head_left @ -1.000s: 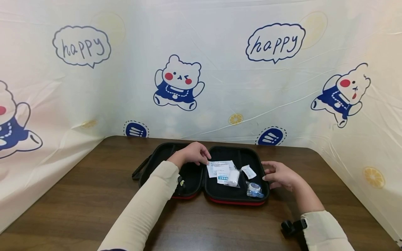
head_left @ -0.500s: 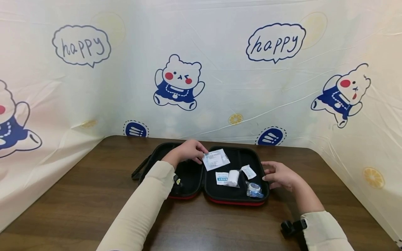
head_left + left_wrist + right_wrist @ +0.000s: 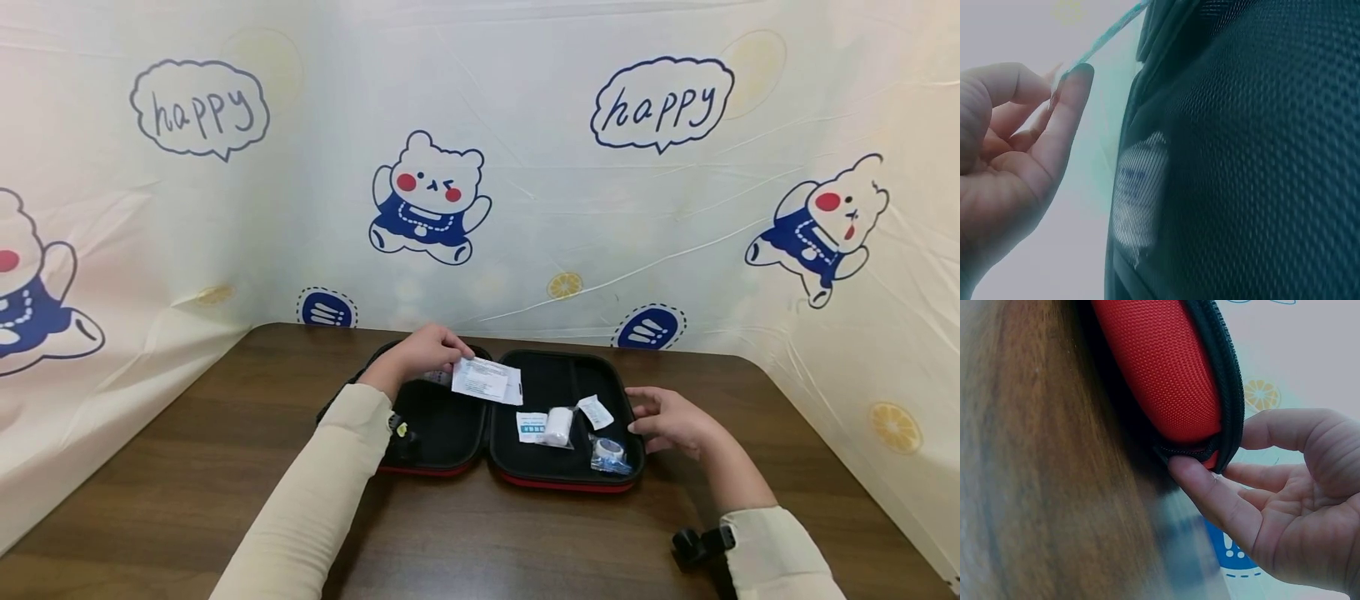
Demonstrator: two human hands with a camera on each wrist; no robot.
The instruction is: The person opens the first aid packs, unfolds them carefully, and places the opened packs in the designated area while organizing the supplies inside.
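Note:
An open black-lined case (image 3: pixel 536 475) with a red shell (image 3: pixel 1160 369) lies spread on the table in the head view. My left hand (image 3: pixel 420 354) pinches a flat white printed packet (image 3: pixel 483 380) by its upper left corner, between thumb and fingers, over the left half. Its thin edge shows in the left wrist view. My right hand (image 3: pixel 671 423) holds the right rim, thumb and fingers on either side of the zip edge. In the right half lie a small blue-and-white packet (image 3: pixel 531 427), a bagged white roll (image 3: pixel 558 426), a white sachet (image 3: pixel 596 412) and a bagged white ring-shaped roll (image 3: pixel 609 451).
The left half has a mesh pocket (image 3: pixel 1260 156) with a white wrapped item (image 3: pixel 1140 194) behind it. A brown wooden table (image 3: pixel 480 542) bears the case. Behind hangs a printed curtain (image 3: pixel 525 208). A black wrist camera (image 3: pixel 701 543) sits at the right cuff.
My left hand has lifted the flat white packet from the right half and carried it left over the case's left half. The right hand stays at the rim.

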